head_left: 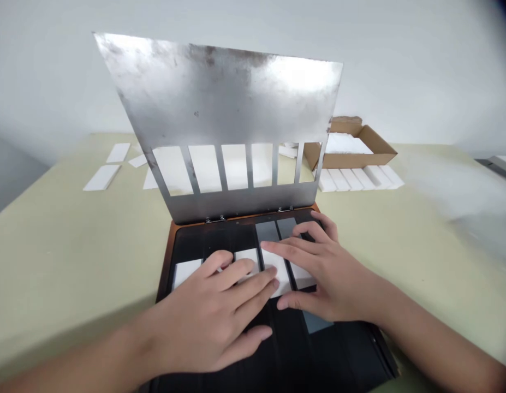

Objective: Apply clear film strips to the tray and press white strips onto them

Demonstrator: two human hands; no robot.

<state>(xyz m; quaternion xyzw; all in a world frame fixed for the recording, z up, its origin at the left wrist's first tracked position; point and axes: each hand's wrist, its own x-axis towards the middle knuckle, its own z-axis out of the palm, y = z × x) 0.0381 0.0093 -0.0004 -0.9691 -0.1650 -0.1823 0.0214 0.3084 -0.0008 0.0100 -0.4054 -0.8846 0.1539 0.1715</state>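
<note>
My left hand (218, 311) lies with fingers stretched across white rectangular cards in a black tray-like base (220, 376). Its fingertips touch a white card (282, 275) near the middle. My right hand (324, 267) is spread, index fingertip by the upper end of that same card and thumb near its lower end. Another white card (302, 277) lies under the right fingers, and one more card (188, 270) sits at the base's left side. A hinged metal plate (220, 103) with a row of rectangular openings stands raised behind both hands.
Behind the plate at right is an open cardboard box (359, 160) holding white cards. A row of white pieces (361, 178) lies in front of it. At the far left, loose white pieces (102, 177) rest on the pale green table (72, 240).
</note>
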